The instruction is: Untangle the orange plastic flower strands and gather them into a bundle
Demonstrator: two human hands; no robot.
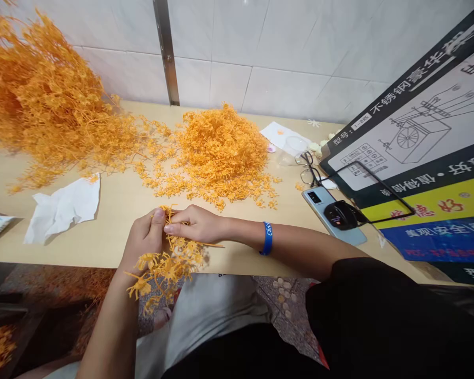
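Note:
Near the table's front edge, my left hand (147, 234) is closed around an orange artificial flower spray (177, 263). My right hand (195, 223) meets it there, its fingers wrapped round the same spray, thumb toward the left thumb. Small plastic blossoms hang from the spray below both hands, partly past the table edge. One thin stem sticks out to the right under my right wrist. Just beyond the hands lies a heap of loose orange blossoms (225, 150). A larger pile of orange flower sprays (43, 100) fills the far left. The fingertips are partly hidden by the blossoms.
On the table (114, 226), a crumpled white tissue (65, 210) lies left. To the right are eyeglasses (310, 171), a clear plastic cup (294, 147), a phone (351, 236) with a black device (342, 215) on it, and a large printed box (418, 137). A tiled wall (292, 58) stands behind.

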